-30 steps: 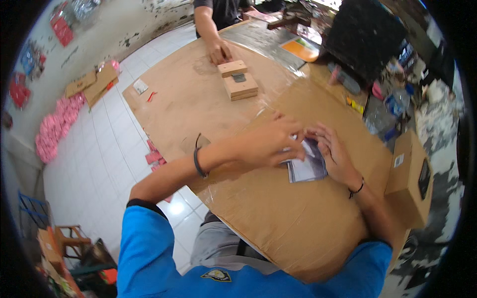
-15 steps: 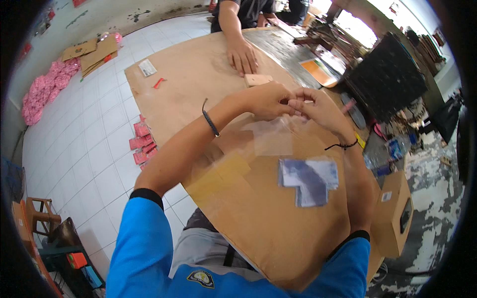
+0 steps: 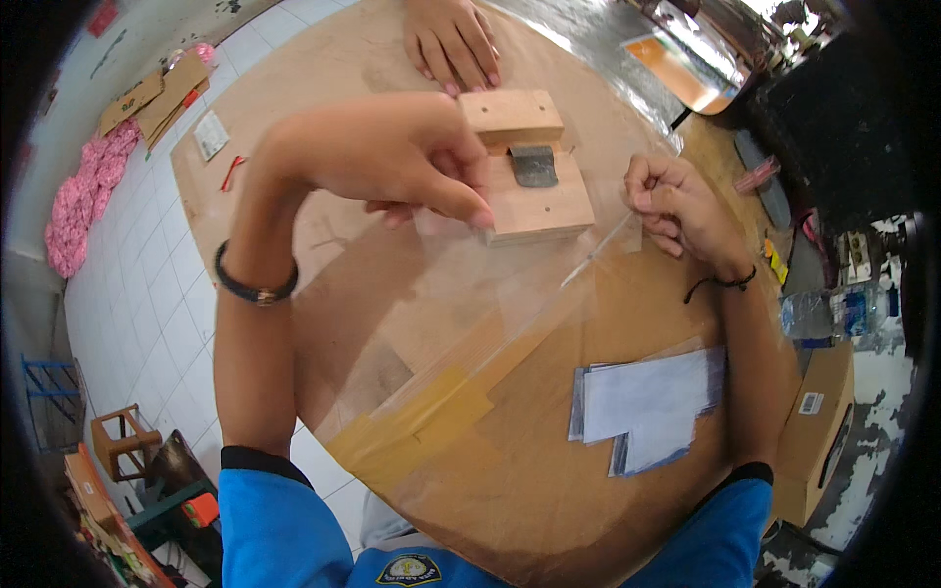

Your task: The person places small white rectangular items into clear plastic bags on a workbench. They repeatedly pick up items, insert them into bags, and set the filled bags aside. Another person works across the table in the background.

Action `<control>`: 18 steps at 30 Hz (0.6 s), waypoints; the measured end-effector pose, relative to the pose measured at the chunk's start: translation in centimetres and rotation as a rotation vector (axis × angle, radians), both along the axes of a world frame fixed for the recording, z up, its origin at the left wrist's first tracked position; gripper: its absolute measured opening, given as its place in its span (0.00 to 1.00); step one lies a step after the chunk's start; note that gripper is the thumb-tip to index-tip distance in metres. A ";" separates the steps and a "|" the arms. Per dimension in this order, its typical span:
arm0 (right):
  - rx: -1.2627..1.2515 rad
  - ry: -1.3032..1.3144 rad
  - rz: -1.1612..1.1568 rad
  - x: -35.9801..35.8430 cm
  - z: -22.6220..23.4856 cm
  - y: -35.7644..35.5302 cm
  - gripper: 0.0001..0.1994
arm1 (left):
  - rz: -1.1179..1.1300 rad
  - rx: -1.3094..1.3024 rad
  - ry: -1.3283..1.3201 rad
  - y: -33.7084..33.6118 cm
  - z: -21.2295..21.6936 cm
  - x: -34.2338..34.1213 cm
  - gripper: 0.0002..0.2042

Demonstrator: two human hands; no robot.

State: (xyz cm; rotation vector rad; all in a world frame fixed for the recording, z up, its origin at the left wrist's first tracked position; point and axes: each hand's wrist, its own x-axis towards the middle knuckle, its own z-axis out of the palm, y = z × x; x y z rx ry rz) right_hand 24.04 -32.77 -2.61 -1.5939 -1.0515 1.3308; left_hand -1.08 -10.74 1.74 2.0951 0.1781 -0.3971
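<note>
My left hand (image 3: 392, 162) is bent at the wrist with its fingers curled, the thumb tip close by the left edge of a wooden block (image 3: 564, 211). Clear film shows faintly beneath its fingers; what they hold is hidden. On the block is a raised wooden bar and a curved dark grey plate (image 3: 534, 167). My right hand (image 3: 681, 206), right of the block, pinches what looks like clear plastic film (image 3: 632, 233). A stack of L-shaped clear and bluish plastic pieces (image 3: 647, 402) lies near my right forearm.
A co-worker's hand (image 3: 453, 44) rests on the brown-covered table beyond the block. Yellow tape (image 3: 421, 426) is stuck at the near left edge. A red item (image 3: 232, 173) and a small white packet (image 3: 210, 135) lie far left. At right are a plastic bottle (image 3: 838, 314) and a carton (image 3: 818, 431).
My hands were together and have moved apart, the left to the left, the right to the right. The wooden block, mostly hidden before, now shows between them. The view has shifted.
</note>
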 end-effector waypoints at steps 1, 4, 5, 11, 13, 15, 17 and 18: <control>-0.012 -0.006 0.022 -0.1 0.2 0.0 0.06 | 0.010 -0.031 0.065 0.4 -0.2 -0.2 0.14; -0.021 -0.039 0.084 0.1 0.4 0.3 0.05 | 0.020 0.023 0.176 1.6 -1.3 0.3 0.15; -0.032 -0.032 0.083 0.0 0.1 0.3 0.06 | 0.006 0.012 0.217 1.5 -1.6 0.5 0.16; -0.063 -0.038 0.080 -0.1 0.7 0.6 0.06 | 0.003 -0.060 0.309 1.7 -2.0 1.0 0.16; -0.055 -0.069 0.017 -1.0 0.8 0.8 0.07 | 0.010 -0.088 0.304 2.3 -2.5 0.9 0.17; -0.042 -0.084 -0.039 -1.4 0.7 1.0 0.07 | 0.035 -0.111 0.263 2.8 -2.9 0.8 0.17; -0.028 -0.098 -0.090 -1.7 0.6 1.2 0.08 | 0.062 -0.129 0.234 3.5 -3.2 0.7 0.16; -0.024 -0.107 -0.113 -1.8 0.5 1.2 0.08 | 0.076 -0.141 0.223 3.6 -3.4 0.6 0.16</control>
